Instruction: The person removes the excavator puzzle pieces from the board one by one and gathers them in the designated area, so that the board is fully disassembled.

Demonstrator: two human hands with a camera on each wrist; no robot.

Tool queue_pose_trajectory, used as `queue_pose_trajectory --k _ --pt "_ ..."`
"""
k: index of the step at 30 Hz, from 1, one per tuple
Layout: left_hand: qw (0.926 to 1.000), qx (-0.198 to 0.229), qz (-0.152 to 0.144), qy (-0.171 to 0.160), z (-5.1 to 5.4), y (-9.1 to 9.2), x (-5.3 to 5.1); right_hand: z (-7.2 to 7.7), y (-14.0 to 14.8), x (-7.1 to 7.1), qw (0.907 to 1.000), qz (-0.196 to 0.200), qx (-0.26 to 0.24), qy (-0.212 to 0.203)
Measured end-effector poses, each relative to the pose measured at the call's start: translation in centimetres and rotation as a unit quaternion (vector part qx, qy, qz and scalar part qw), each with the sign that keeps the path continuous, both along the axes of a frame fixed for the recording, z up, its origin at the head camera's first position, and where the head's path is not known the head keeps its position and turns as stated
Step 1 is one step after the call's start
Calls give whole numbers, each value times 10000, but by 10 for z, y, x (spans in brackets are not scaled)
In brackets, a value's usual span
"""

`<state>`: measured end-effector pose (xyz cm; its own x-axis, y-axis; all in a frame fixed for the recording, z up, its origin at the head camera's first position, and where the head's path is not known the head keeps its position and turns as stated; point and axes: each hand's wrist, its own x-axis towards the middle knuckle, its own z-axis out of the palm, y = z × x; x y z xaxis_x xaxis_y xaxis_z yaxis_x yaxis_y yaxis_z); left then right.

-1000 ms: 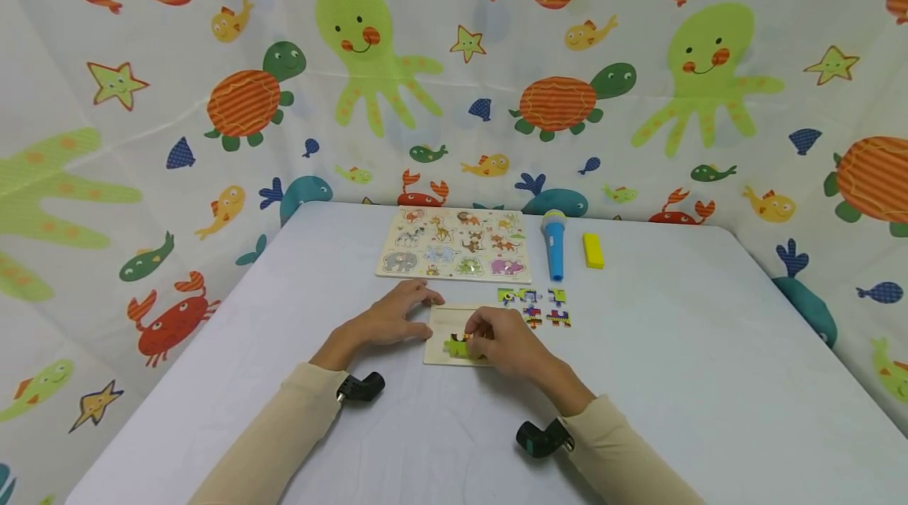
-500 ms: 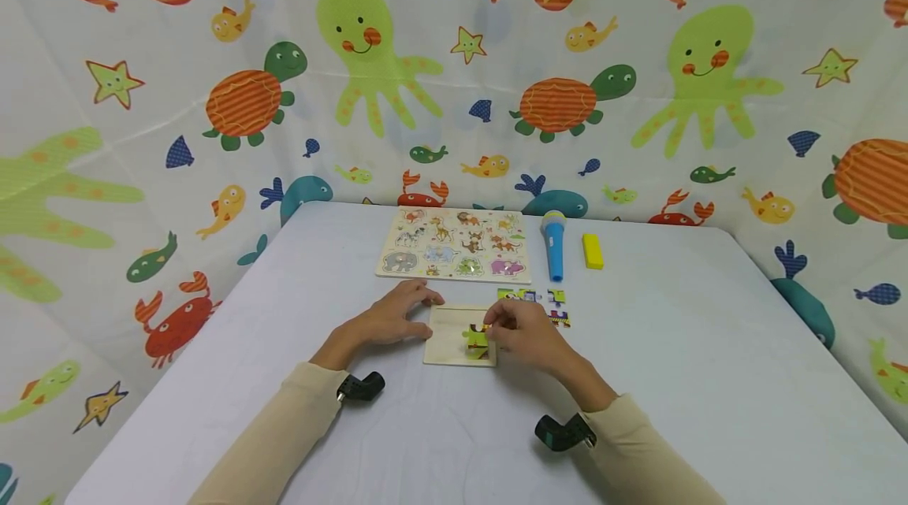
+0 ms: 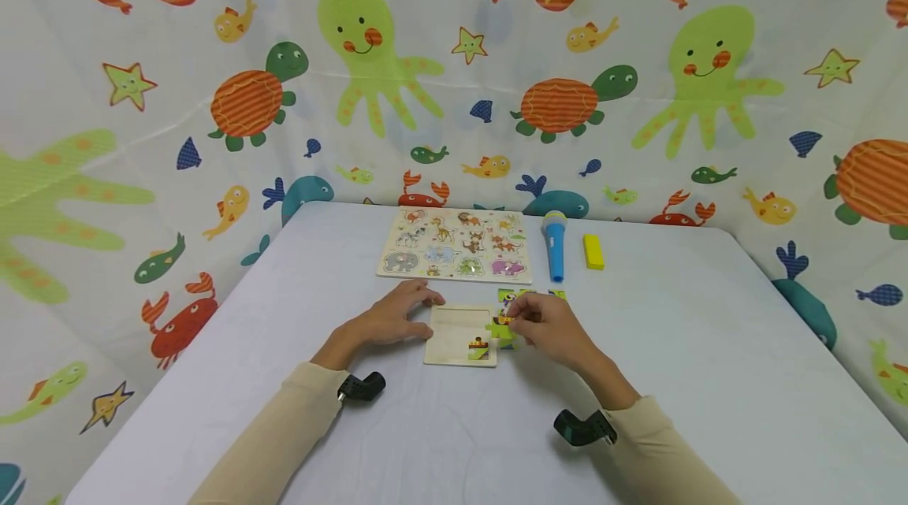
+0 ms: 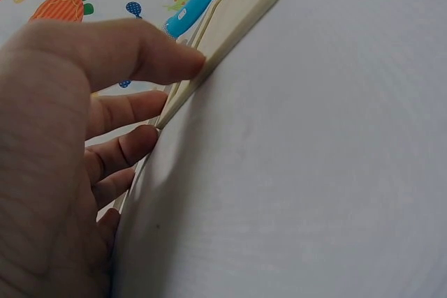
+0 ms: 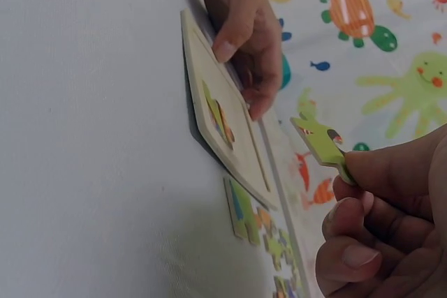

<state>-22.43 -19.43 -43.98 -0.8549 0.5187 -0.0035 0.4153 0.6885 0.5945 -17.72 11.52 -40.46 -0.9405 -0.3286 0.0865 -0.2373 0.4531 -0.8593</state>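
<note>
A square wooden puzzle tray (image 3: 454,328) lies on the table. One jigsaw piece with a small picture (image 3: 478,348) sits in its lower right corner. My left hand (image 3: 393,316) holds the tray at its upper left corner; in the left wrist view the thumb (image 4: 178,64) lies against its rim. Just right of the tray, my right hand (image 3: 553,328) pinches a green jigsaw piece (image 5: 318,139) between thumb and index finger, raised above the table. More jigsaw pieces (image 5: 241,211) lie beside the tray, partly hidden by the right hand in the head view.
Behind the tray lies a wooden animal puzzle board (image 3: 454,245). A blue toy microphone (image 3: 556,249) and a yellow block (image 3: 593,251) are to its right. A patterned cloth (image 3: 454,95) hangs behind the white table (image 3: 681,363).
My right hand has lifted the green piece off the tray and carried it right, uncovering the piece in the lower right corner. My left hand stays at the tray.
</note>
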Motion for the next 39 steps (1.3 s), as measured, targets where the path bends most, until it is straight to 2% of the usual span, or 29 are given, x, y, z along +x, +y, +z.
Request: queue_pose_trajectory --k 7,21,32,39 --pt "10000 26 -17 49 0 -1 0 -3 11 -1 9999 -131 39 -23" --pt "9999 70 -18 69 -2 0 -1 -6 27 -2 9988 -368 5 -330" --pt "10000 -28 78 34 -3 1 -1 -9 38 -1 9960 -599 483 -453" --pt "9999 3 100 48 -5 1 -2 -12 41 -1 9957 -521 672 -369"
